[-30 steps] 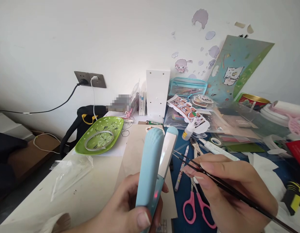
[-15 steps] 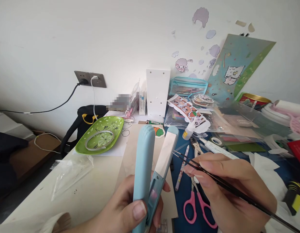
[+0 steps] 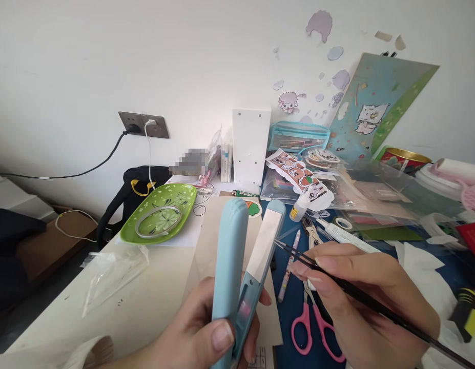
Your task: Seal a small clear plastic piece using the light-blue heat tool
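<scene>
My left hand (image 3: 206, 328) is wrapped round a light blue clamp-like tool (image 3: 231, 246), whose two long arms stand apart in a V. A white strip (image 3: 265, 241) lies along the inner face of its right arm. Black tweezers (image 3: 360, 294) are pinched in my right hand (image 3: 379, 302). Their tips are close together beside the edge of the white strip; whether they touch it I cannot tell. Under my right hand lie pink-handled scissors (image 3: 303, 328) and a patterned pen (image 3: 289, 266) on the blue mat.
A green plate (image 3: 183, 197) holding a pale ring stands at the left, behind a clear plastic bag (image 3: 114, 277). Behind the hands are a white box (image 3: 251, 146), a small glue bottle (image 3: 300, 206), sticker sheets and a blue pouch (image 3: 298, 137). A yellow-black cutter (image 3: 468, 312) lies right.
The tweezer tips have drawn closer together beside the white strip. The blue tool has shifted very slightly to the right, with its arms still apart.
</scene>
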`<action>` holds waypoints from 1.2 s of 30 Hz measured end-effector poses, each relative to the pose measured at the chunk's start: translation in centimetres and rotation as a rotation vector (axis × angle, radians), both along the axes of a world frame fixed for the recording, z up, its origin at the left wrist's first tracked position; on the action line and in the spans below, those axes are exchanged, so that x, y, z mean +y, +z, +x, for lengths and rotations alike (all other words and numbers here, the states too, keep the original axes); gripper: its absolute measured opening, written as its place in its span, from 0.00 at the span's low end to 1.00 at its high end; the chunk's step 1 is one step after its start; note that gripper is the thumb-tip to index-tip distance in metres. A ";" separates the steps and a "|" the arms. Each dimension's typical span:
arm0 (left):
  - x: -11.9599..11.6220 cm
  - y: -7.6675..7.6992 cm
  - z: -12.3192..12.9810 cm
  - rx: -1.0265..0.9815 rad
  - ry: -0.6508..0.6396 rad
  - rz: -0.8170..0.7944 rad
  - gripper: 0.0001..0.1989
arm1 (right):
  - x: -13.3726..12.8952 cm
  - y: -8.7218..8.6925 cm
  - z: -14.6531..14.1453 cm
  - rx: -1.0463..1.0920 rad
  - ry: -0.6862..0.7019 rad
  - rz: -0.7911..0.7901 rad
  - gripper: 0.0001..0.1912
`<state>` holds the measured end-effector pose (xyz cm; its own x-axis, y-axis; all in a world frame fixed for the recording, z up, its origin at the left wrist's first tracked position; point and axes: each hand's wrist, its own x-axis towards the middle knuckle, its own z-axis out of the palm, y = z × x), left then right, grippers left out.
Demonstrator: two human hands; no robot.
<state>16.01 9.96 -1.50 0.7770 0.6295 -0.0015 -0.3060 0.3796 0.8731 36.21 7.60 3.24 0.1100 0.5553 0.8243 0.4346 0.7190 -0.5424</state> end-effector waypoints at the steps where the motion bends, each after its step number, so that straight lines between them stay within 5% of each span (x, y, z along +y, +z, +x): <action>1: 0.0 0.1 0.0 0.010 -0.005 0.000 0.27 | 0.0 0.0 0.0 -0.003 -0.002 -0.001 0.13; 9: -0.2 1.3 0.1 0.108 0.011 -0.012 0.29 | -0.1 0.1 -0.3 0.011 -0.093 -0.028 0.11; 22: 0.0 0.5 0.3 -0.013 0.017 -0.042 0.28 | -0.4 0.1 -0.7 0.080 -0.178 -0.076 0.11; 36: 0.1 0.2 1.3 -0.131 0.040 -0.129 0.41 | -0.1 0.1 -0.8 0.077 -0.132 0.033 0.15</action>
<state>17.35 10.09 -1.28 0.7499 0.6613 0.0155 -0.4311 0.4708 0.7697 35.37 7.50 3.29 0.2443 0.5042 0.8283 0.4845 0.6764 -0.5547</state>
